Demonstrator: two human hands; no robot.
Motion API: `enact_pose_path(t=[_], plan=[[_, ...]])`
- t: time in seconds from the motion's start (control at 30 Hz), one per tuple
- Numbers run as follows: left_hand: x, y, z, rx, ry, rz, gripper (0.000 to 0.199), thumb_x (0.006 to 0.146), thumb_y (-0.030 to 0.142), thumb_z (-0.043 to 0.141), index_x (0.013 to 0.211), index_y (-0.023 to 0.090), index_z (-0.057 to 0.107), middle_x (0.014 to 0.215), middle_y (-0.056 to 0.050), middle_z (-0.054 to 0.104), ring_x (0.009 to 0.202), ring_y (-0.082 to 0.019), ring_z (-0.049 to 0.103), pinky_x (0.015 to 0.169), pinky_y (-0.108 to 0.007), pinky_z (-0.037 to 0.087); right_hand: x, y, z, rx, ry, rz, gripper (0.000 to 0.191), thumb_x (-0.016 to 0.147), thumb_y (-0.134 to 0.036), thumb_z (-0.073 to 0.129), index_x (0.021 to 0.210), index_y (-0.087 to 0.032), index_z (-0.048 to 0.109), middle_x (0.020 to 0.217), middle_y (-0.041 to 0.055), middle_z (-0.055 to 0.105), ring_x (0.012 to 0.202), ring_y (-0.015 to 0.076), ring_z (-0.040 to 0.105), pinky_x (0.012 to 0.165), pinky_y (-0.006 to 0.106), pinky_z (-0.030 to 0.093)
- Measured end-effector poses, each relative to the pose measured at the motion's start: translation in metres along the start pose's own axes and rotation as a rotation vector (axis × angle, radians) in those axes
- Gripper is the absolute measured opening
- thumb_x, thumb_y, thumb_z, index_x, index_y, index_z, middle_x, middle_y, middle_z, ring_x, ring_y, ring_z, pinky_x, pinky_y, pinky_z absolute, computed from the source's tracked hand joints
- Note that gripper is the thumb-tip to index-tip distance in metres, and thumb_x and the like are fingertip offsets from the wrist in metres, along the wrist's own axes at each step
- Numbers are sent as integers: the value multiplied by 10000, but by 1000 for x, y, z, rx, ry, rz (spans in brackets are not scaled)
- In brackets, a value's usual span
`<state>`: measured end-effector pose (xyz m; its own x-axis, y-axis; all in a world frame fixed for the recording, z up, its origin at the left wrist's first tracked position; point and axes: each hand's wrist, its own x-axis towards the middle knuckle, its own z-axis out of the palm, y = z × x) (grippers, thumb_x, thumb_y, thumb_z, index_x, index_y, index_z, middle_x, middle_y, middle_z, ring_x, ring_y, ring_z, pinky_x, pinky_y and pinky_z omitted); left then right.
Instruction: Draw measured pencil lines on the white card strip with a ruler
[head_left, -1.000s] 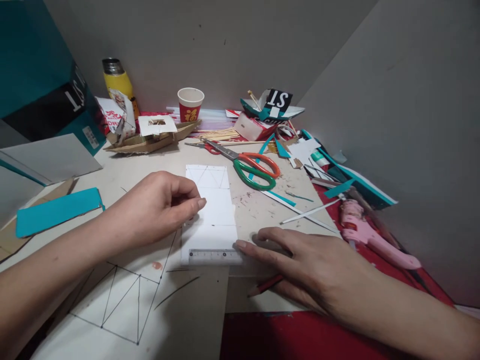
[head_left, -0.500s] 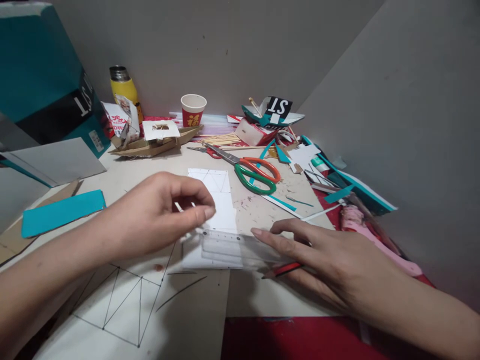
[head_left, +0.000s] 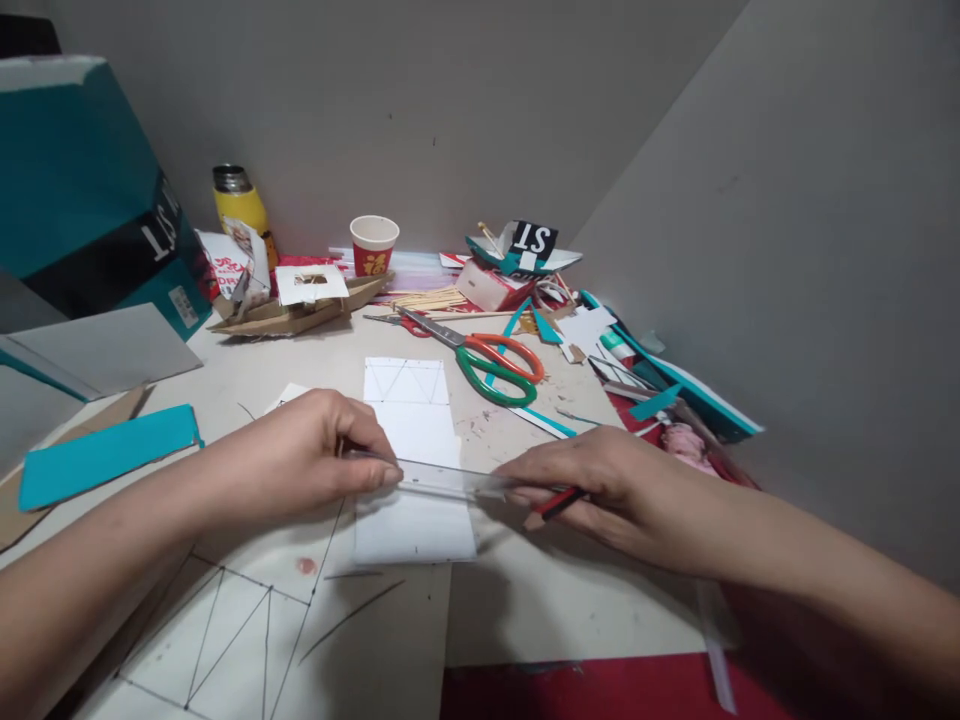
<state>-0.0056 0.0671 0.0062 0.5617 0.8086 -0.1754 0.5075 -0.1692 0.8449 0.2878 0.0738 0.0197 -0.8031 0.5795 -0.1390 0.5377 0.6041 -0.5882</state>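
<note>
the left hand (head_left: 330, 455) gripped the left end of a transparent ruler (head_left: 450, 482) between thumb and fingers. the right hand (head_left: 607, 480) pinched the right end of the same ruler and also retained a red-and-black pencil (head_left: 561, 503), its point directed down and to the left. the ruler spanned the gap between both hands, crosswise over a white paper strip (head_left: 411, 430). contact between ruler and paper could not be determined.

the paper strip lay flat on the table (head_left: 570, 620), its long axis running away from the person. a zigzag between two ruled lines was marked near its far end. a line-drawn truss pattern (head_left: 270, 588) occupied the surface below the left hand and forearm.

scissors (head_left: 463, 352) with orange and green handles rested beyond the right hand, just beside the strip, blades directed to the far left. a teal panel (head_left: 109, 455) lay left of the left forearm. at the rear, a paper cup (head_left: 373, 258) stood upright behind a boat-shaped cardboard piece (head_left: 300, 322).
</note>
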Motion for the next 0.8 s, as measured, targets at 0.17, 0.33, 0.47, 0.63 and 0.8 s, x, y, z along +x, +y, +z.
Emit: enact_pose_path(t=[0.17,0.33,0.47,0.63,0.8], plan=[[11,-22,-12,-326,216,-217,271,836,416,736,696,185,749,559,-7,627,481,-111,482,440,-205,362,-1,24,-7,15,137,46,381,929,-197,492,1208,-154,749,767,65,778,660,182,719,640,260,541],[23,-42,-10,-424,496,-261,172,845,335,729,905,175,710,730,-29,704,513,-109,560,503,-226,480,2,50,-16,-73,222,124,533,897,-165,493,1414,-152,623,842,69,777,735,199,719,672,291,555],[25,-48,-4,-476,521,-293,330,850,321,756,1123,146,693,798,-52,709,567,-138,620,550,-267,537,18,58,-22,-219,169,159,556,894,-173,474,1430,-185,620,904,84,783,758,222,714,710,331,562],[25,-44,0,-539,536,-318,475,838,247,765,1284,138,642,1255,-181,690,653,-151,689,553,-280,554,40,65,-31,-317,98,161,499,944,-224,438,1405,-188,627,1012,114,784,863,266,720,811,399,557],[28,-42,2,-599,512,-324,462,855,231,744,1284,88,649,1014,-160,763,627,-147,666,537,-248,523,45,64,-34,-307,26,127,468,951,-260,441,1377,-228,633,1089,97,775,1058,323,696,905,440,530]])
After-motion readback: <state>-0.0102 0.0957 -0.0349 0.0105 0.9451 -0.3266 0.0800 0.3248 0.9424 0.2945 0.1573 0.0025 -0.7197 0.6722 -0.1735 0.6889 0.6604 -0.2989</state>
